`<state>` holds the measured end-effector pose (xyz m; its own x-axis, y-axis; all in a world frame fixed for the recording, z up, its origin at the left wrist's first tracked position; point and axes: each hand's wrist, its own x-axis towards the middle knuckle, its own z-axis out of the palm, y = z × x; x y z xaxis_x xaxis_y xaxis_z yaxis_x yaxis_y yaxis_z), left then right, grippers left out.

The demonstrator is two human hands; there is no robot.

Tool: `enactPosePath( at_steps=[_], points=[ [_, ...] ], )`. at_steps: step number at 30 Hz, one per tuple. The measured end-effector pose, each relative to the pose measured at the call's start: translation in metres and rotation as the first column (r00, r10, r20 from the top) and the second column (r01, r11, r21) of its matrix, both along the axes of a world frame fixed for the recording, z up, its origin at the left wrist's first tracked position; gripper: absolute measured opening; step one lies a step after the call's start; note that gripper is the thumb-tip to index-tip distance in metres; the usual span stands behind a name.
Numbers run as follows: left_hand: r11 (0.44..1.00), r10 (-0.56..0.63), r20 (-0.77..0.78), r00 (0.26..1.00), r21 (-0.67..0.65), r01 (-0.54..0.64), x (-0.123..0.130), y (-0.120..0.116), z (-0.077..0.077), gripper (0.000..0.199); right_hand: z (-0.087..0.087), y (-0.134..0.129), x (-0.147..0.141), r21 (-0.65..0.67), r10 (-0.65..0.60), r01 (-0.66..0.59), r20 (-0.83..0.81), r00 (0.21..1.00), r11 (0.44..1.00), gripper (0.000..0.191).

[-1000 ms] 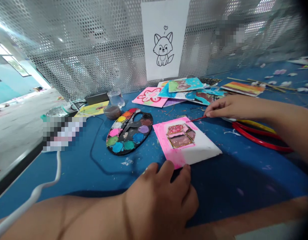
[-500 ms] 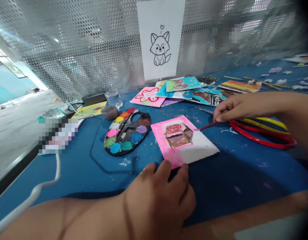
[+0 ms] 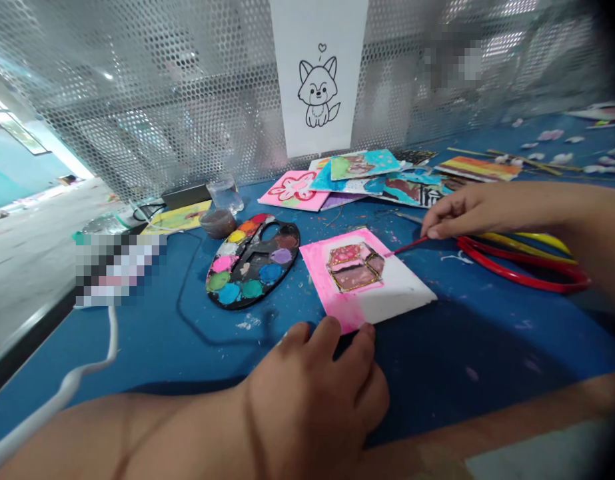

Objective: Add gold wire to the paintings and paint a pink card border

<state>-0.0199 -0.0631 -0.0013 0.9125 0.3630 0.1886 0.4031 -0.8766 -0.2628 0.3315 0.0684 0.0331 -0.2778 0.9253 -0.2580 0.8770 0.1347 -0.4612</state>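
A small canvas panel (image 3: 397, 293) lies flat on the blue table, its left side pink and its lower right white. A brown and red box shape with gold outlines is painted in its middle. My left hand (image 3: 322, 387) is curled at the panel's near edge, fingertips against it; its thumb is hidden. My right hand (image 3: 450, 215) pinches a thin red paintbrush (image 3: 407, 248), whose tip touches the panel right of the painted box. Left of the panel is a black paint palette (image 3: 257, 267) with several colours in its wells.
Cups of murky water (image 3: 218, 224) and clear water (image 3: 226, 195) stand behind the palette. Painted panels (image 3: 364, 165) are piled at the back, below a fox drawing (image 3: 320, 93) on a mesh screen. Red and yellow loops (image 3: 527, 277) lie under my right wrist. A white cable (image 3: 82, 377) runs at left.
The brush tip has shifted slightly left along the panel's right side with my right hand. My left hand stays at the near edge. The view has tilted very slightly.
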Motion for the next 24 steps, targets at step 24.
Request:
enactPosePath(
  at_steps=[24],
  points=[
    [1.000,-0.005,0.017,1.000,0.002,0.005,0.0018,-0.0004,0.0026,0.038,-0.0022,-0.0057,-0.0025,-0.191,0.072,-0.087,-0.082,0.994,0.978,0.043]
  ],
)
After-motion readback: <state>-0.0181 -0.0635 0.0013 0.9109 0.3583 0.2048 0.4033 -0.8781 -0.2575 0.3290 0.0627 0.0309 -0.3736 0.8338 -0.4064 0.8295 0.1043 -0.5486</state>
